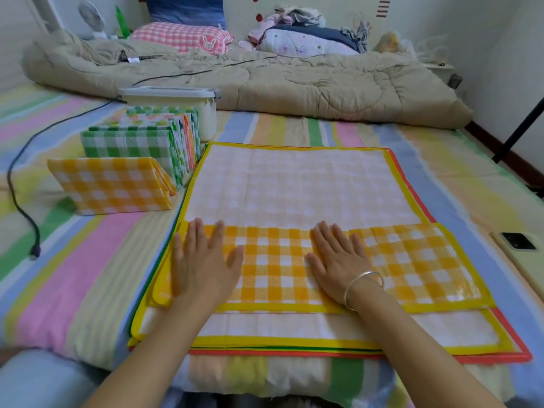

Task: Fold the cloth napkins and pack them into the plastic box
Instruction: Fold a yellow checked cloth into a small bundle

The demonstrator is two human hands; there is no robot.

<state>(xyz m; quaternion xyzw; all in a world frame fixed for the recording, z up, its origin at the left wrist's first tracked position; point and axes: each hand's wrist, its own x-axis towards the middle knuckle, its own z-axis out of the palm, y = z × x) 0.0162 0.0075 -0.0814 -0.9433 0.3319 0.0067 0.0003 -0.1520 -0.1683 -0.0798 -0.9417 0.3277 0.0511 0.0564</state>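
Surface: bed with soft pastel-striped sheet [88, 260], white-walled room. Well beyond the fingertips, a lumpy beige quilted duvet [294, 81] spans the bed, with a pink-checked pillow [182, 36] behind it.

Yellow-and-white gingham cloth napkin [294, 187] lies flat under the fingers, on top of a stack of flat napkins [323, 353] with yellow, green and red edges. Its near band is folded over, bright checks up.

Left hand [203, 260] and right hand [338, 260] press flat on that band, fingers [198, 231] straight and spread, gripping nothing.

Beyond-left of the left fingers: a row of folded checked napkins [129, 142] on edge, then a lidded white plastic box [206, 113]. Black cable [17, 187] lies further left. Phone [518, 245] lies right of the right fingers.
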